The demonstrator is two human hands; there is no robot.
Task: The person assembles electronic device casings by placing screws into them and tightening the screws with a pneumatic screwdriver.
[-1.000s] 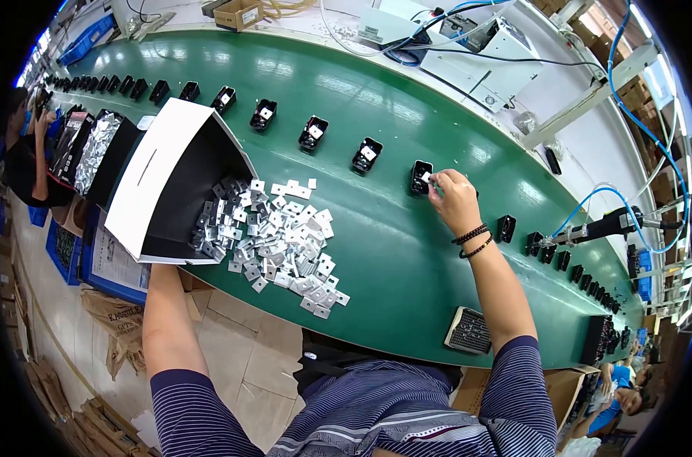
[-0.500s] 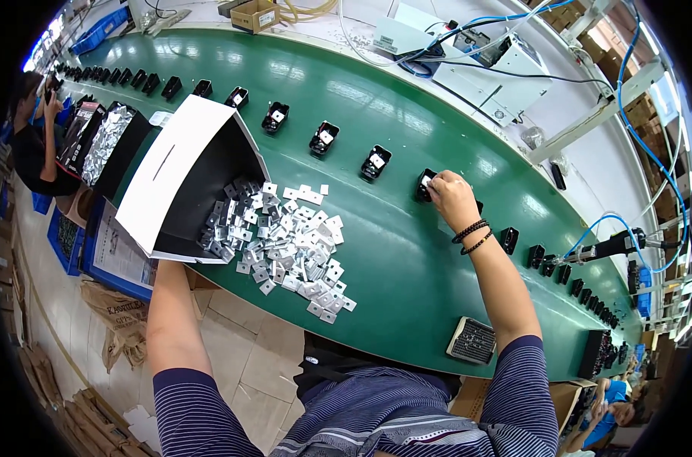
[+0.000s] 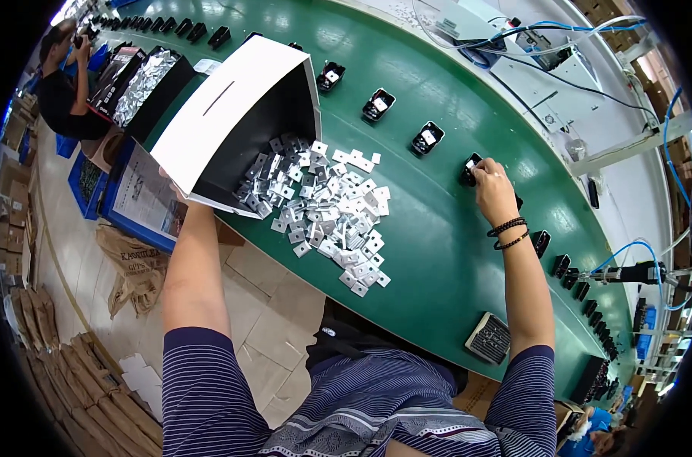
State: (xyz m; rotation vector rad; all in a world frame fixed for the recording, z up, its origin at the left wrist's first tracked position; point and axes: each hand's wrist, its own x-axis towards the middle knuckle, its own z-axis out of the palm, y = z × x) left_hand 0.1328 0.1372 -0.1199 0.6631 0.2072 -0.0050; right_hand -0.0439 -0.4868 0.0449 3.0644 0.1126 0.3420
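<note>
My left hand (image 3: 171, 183) is at the lower left edge of a tipped white cardboard box (image 3: 216, 95) with a dark inside, gripping it; most of its fingers are hidden. Small square metal plates (image 3: 346, 209), each with a hole, spill from the box onto the green table. Farther right, my right hand (image 3: 495, 190) has its fingers drawn together at the rim of a small black plastic housing (image 3: 468, 174). Whatever lies between those fingertips is hidden. Left of it in the row, another black housing (image 3: 428, 138) has a light-coloured plate inside.
Black housings run in a curved row along the green table (image 3: 414, 251). A rectangular tray with dark contents (image 3: 489, 338) lies near the front edge. Another open box of metal pieces (image 3: 144, 87) stands at left, near a person (image 3: 64, 99). White equipment (image 3: 544, 84) with cables is behind.
The whole view has shifted, so the table and things appear farther right and mostly higher. My right hand stays at the same black housing, and my left arm remains by the box.
</note>
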